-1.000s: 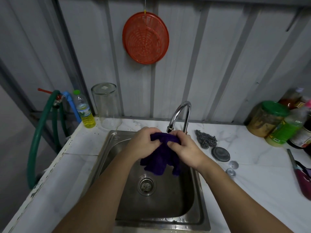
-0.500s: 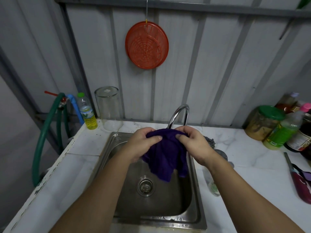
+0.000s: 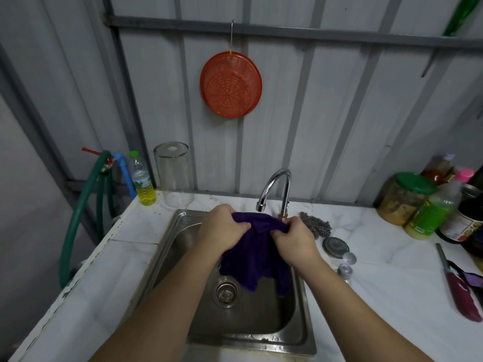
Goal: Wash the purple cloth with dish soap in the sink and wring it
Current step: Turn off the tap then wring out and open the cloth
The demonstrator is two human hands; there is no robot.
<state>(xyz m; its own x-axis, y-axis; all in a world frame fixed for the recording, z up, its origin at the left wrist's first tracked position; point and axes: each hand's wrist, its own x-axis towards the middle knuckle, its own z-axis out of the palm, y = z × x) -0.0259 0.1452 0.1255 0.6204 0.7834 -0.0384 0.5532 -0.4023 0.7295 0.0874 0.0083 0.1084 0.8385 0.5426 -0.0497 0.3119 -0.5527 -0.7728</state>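
The purple cloth [image 3: 254, 254] hangs over the steel sink [image 3: 180, 231], just below the curved tap [image 3: 277, 188]. My left hand [image 3: 223, 229] grips the cloth's upper left edge and my right hand [image 3: 295, 241] grips its upper right edge. The cloth's lower part droops above the drain [image 3: 226, 292]. A small bottle of yellow liquid with a green cap [image 3: 142, 182], possibly the dish soap, stands at the counter's back left corner.
An upturned clear glass jar [image 3: 173, 175] stands behind the sink. A steel scourer [image 3: 316, 227], a round lid [image 3: 335, 246] and small caps lie right of the sink. Jars and bottles [image 3: 428, 205] crowd the back right. A lighter [image 3: 460, 286] lies far right. A green hose [image 3: 78, 212] hangs left.
The cloth went from bunched between my hands to spread and hanging longer. Both hands have shifted slightly and now hold its top edge apart under the tap.
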